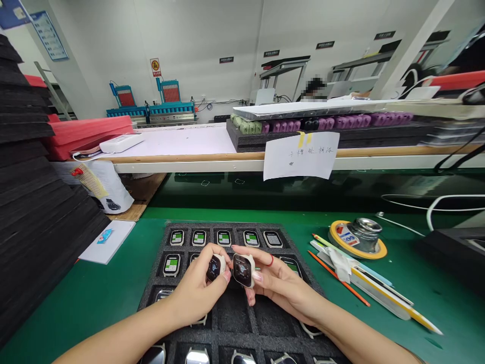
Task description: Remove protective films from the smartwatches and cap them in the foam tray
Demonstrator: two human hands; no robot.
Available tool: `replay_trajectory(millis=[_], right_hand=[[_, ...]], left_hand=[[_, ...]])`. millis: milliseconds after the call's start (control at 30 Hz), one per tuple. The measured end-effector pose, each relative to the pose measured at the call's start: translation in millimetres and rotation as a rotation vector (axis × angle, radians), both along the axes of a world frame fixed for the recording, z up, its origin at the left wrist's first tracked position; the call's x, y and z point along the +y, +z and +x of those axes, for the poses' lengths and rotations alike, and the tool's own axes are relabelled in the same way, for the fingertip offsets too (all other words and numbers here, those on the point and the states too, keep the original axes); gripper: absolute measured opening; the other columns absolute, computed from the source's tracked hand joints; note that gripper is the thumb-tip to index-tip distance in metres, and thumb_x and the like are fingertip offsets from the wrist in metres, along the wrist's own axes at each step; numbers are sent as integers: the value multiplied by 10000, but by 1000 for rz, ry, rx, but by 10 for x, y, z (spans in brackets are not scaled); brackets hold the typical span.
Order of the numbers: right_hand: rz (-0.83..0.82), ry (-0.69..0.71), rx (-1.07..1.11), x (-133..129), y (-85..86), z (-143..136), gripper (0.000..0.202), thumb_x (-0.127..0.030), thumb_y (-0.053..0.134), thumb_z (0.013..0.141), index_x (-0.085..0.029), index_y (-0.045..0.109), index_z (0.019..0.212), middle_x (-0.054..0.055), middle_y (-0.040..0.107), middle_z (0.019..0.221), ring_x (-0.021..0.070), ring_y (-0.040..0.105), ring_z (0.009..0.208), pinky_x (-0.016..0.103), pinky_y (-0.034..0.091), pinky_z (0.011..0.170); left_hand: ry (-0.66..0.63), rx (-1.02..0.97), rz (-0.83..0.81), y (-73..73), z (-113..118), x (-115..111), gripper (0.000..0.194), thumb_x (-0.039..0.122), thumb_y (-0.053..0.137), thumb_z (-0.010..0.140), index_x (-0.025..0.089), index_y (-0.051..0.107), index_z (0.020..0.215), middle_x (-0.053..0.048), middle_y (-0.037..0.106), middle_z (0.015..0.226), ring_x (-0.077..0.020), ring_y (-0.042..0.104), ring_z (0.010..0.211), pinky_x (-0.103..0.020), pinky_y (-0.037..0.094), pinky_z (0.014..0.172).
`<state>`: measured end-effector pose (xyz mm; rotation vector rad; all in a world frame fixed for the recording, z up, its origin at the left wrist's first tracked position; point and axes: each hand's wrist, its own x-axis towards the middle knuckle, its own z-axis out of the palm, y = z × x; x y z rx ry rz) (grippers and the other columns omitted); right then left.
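My left hand (200,283) is closed round a smartwatch case (214,267), its dark screen turned partly to the right. Just beside it, my right hand (275,278) grips a second smartwatch case (243,270) by its edges, with the dark screen facing me. Both cases have pale rims and no strap that I can see. Below the hands lies a black foam tray (242,316) with square pockets. Several watch cases sit in it, and those in the back row, such as this watch (224,237), show white and green screens. My forearms hide part of the tray.
A tape roll with a metal dispenser (358,237), pens and a white and yellow tool (379,290) lie on the right. Stacked black foam (34,227) rises at the left. Behind, a shelf (189,164) carries a foam tray of purple and green pieces (318,124).
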<state>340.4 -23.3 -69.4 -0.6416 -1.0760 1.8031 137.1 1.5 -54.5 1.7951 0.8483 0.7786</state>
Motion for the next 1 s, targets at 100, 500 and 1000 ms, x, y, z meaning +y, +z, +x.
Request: replay_trajectory(millis=[100,500,1000], right_hand=[[4,-11,-4,0,-6,1,424,-387,787,807,-323,684,1213,1,635,927,115,638,655,317,536,677],[-19,0,-3,6,-4,4,460,-396,795,794,-321,677,1232,16,639,985,121,639,657,347,538,704],[-12,-6,-10,8,-4,2,450,-396,792,799,-326,679,1229,9,633,945,122,635,665,348,536,712]], left_hand=[[6,29,16,4,-3,-7,70,295,446,968,238,487,980,-5,539,927,-171,489,860,-290,383,800],[12,-3,-4,-3,-1,0,47,278,473,952,240,478,978,3,535,909,-164,486,824,-287,388,767],[14,14,13,-1,-1,-1,31,248,465,954,242,482,979,-1,551,935,-169,500,877,-290,391,808]])
